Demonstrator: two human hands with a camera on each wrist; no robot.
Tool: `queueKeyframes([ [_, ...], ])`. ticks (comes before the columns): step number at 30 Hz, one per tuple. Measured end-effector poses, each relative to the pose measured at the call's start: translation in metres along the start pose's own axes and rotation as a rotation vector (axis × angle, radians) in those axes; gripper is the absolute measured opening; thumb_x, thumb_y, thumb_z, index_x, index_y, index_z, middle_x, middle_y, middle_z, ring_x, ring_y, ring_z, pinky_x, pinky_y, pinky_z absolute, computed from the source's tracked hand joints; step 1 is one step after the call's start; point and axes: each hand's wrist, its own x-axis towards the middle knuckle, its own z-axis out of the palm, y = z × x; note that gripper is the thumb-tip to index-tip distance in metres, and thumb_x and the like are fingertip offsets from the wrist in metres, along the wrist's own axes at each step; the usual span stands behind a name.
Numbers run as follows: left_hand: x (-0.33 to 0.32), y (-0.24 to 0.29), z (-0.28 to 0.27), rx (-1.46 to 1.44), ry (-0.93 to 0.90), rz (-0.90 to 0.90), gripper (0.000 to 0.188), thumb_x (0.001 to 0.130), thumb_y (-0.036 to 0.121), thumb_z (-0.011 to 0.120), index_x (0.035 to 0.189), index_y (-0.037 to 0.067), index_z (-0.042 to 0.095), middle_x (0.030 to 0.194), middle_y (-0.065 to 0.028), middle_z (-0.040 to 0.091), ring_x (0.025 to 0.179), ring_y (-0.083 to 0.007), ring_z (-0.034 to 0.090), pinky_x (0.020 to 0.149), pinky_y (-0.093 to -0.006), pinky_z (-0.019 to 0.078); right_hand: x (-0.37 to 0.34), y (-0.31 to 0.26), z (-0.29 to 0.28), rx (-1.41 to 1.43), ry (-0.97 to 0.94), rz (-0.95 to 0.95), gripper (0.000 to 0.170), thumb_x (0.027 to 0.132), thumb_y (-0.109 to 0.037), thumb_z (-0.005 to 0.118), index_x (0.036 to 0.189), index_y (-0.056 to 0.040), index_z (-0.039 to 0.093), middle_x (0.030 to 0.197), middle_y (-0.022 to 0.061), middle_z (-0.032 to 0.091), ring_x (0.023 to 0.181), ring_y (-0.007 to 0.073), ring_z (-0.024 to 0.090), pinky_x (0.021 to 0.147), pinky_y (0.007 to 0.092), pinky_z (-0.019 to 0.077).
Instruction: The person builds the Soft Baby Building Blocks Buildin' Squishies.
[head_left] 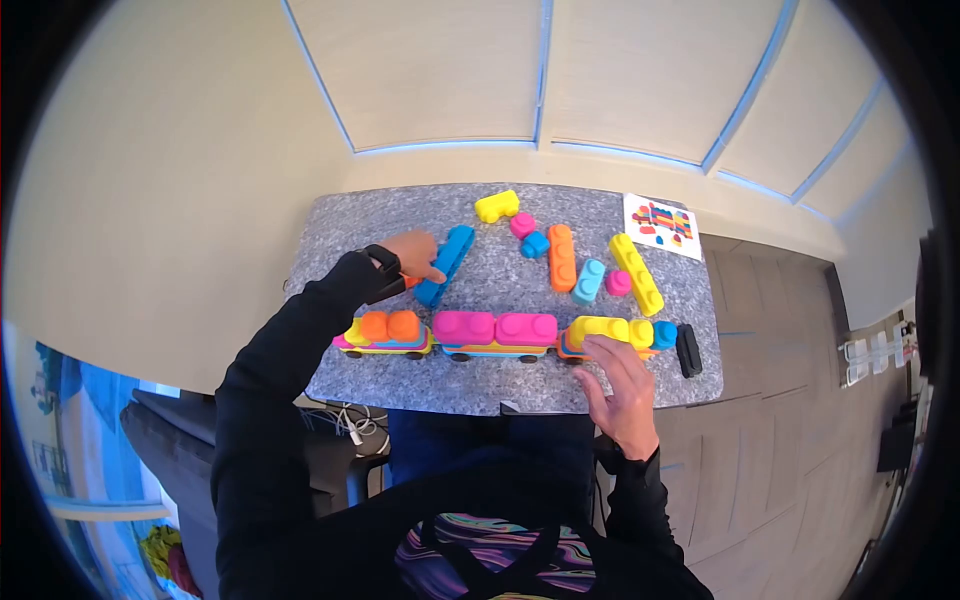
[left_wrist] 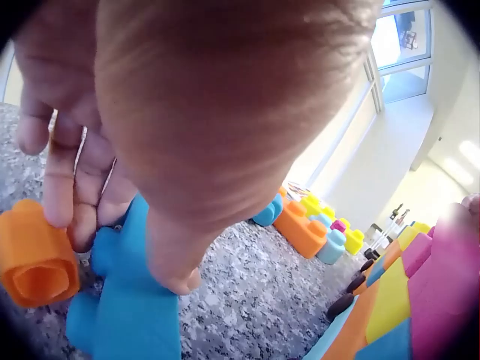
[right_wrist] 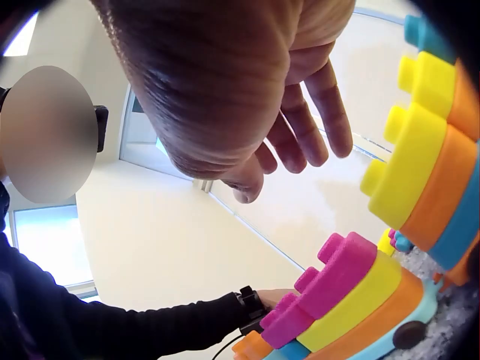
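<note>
the left hand [head_left: 412,253] pinches the long blue block [head_left: 453,258] at the left of the bench [head_left: 345,225], beyond the block train [head_left: 495,330]; a careless swing could knock the orange block [left_wrist: 37,255] close beside it. the right hand [head_left: 622,390], fingers loosely spread near the yellow blocks [head_left: 598,328], might roll the train if it drops. the bench is speckled grey, near a pale panelled wall [head_left: 430,70], with grey flooring [head_left: 760,340].
</note>
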Motion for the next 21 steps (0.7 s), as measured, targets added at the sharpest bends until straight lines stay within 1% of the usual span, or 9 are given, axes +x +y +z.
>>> queueKeyframes([
  [2,0.005,0.002,0.001,0.023,-0.047,0.006,0.066,0.091,0.063,0.085,0.090,-0.003,0.078,0.086,-0.0264,0.076,0.083,-0.0474,0.074,0.075,-0.0575,0.0543,-0.002,0.003,-0.005,0.004,0.013,0.027,0.050,0.088,-0.009,0.095,0.133,0.0001,0.077,0.131,0.0180,0.080,0.116,0.0394,0.078,0.098,0.0466,0.0633],
  [6,0.005,0.009,0.005,0.009,-0.069,-0.095,0.067,0.089,0.064,0.087,0.095,-0.003,0.082,0.088,-0.0274,0.077,0.085,-0.0471,0.076,0.075,-0.0580,0.0560,0.000,0.005,-0.006,0.045,0.003,0.077,0.064,0.087,-0.016,0.098,0.143,-0.0001,0.072,0.137,0.0210,0.078,0.123,0.0435,0.076,0.106,0.0498,0.0606],
  [9,0.006,0.012,0.005,-0.057,-0.080,-0.166,0.065,0.085,0.062,0.088,0.094,-0.003,0.082,0.089,-0.0273,0.078,0.085,-0.0466,0.076,0.076,-0.0574,0.0569,0.006,0.006,-0.002,0.051,-0.007,0.070,0.067,0.087,-0.016,0.099,0.146,-0.0004,0.071,0.140,0.0220,0.077,0.127,0.0442,0.074,0.109,0.0512,0.0586],
  [11,0.007,0.020,0.002,-0.077,-0.040,-0.269,0.062,0.076,0.055,0.093,0.094,-0.003,0.084,0.088,-0.0239,0.081,0.084,-0.0433,0.079,0.077,-0.0529,0.0608,0.012,0.003,0.000,0.048,-0.015,0.066,0.068,0.088,-0.016,0.098,0.147,-0.0003,0.070,0.142,0.0223,0.076,0.129,0.0443,0.073,0.110,0.0514,0.0582],
  [15,-0.003,0.027,-0.013,-0.123,-0.026,-0.297,0.062,0.077,0.055,0.090,0.104,-0.001,0.083,0.097,-0.0243,0.081,0.091,-0.0424,0.079,0.081,-0.0528,0.0600,0.023,0.001,0.006,0.048,-0.035,0.053,0.069,0.089,-0.017,0.097,0.150,0.0000,0.068,0.145,0.0230,0.074,0.131,0.0452,0.072,0.110,0.0515,0.0580],
  [17,-0.016,0.029,-0.023,-0.221,0.250,-0.155,0.059,0.077,0.043,0.094,0.119,0.003,0.082,0.109,-0.0200,0.083,0.101,-0.0372,0.079,0.088,-0.0476,0.0622,0.028,0.003,0.009,0.071,-0.033,0.067,0.069,0.090,-0.018,0.097,0.150,0.0001,0.067,0.144,0.0235,0.074,0.132,0.0457,0.071,0.111,0.0516,0.0578],
  [18,-0.024,0.033,-0.030,-0.222,0.251,-0.156,0.059,0.077,0.043,0.094,0.119,0.003,0.082,0.109,-0.0200,0.083,0.101,-0.0372,0.079,0.088,-0.0476,0.0622,0.031,0.004,0.011,0.096,-0.031,0.084,0.069,0.091,-0.018,0.097,0.150,0.0003,0.066,0.144,0.0239,0.074,0.132,0.0463,0.071,0.111,0.0517,0.0576],
  [20,-0.052,0.058,-0.055,-0.489,0.414,-0.059,0.057,0.075,0.033,0.095,0.123,0.005,0.079,0.114,-0.0190,0.081,0.105,-0.0360,0.077,0.092,-0.0480,0.0616,0.039,0.008,0.013,0.101,-0.027,0.097,0.068,0.092,-0.018,0.096,0.151,0.0002,0.066,0.144,0.0245,0.073,0.133,0.0467,0.070,0.112,0.0516,0.0575],
  [21,-0.065,0.072,-0.065,-0.492,0.415,-0.060,0.057,0.075,0.033,0.095,0.123,0.005,0.079,0.114,-0.0190,0.081,0.105,-0.0360,0.077,0.092,-0.0480,0.0616,0.043,0.010,0.014,0.105,-0.020,0.111,0.068,0.093,-0.018,0.095,0.152,0.0001,0.065,0.145,0.0251,0.073,0.133,0.0471,0.070,0.112,0.0515,0.0573],
])
